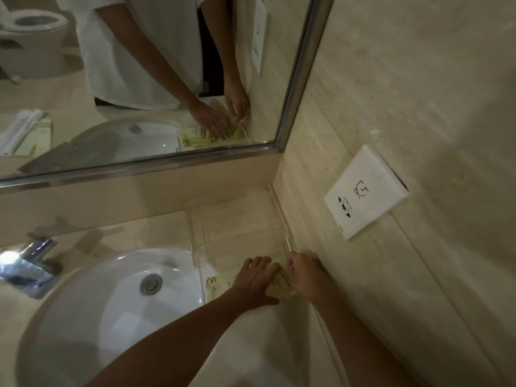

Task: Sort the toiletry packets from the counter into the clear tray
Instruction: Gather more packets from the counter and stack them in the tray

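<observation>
Clear tray (pixel 240 219) sat on the counter (pixel 117 236) in the corner, its far side toward the mirror (pixel 156 79) and its right side against the tiled wall (pixel 391 107). The far part of the tray looked bare; pale yellow toiletry packets (pixel 219 286) lay flat in its near end, just right of the white sink (pixel 111 297). Left hand (pixel 255 280) lay spread, palm down, fingers flat on the packets, not clenched. Right hand (pixel 303 275) curled at the tray's near right corner, fingertips on a packet edge or the tray rim; could not tell which, nor whether it gripped anything. Both hands covered most of the packets; count unreadable. Chrome tap (pixel 30 263) stood left of the sink, blurred by glare. White wall socket (pixel 365 191) sat on the wall beyond the right hand. Tray walls were faint and hard to trace.
</observation>
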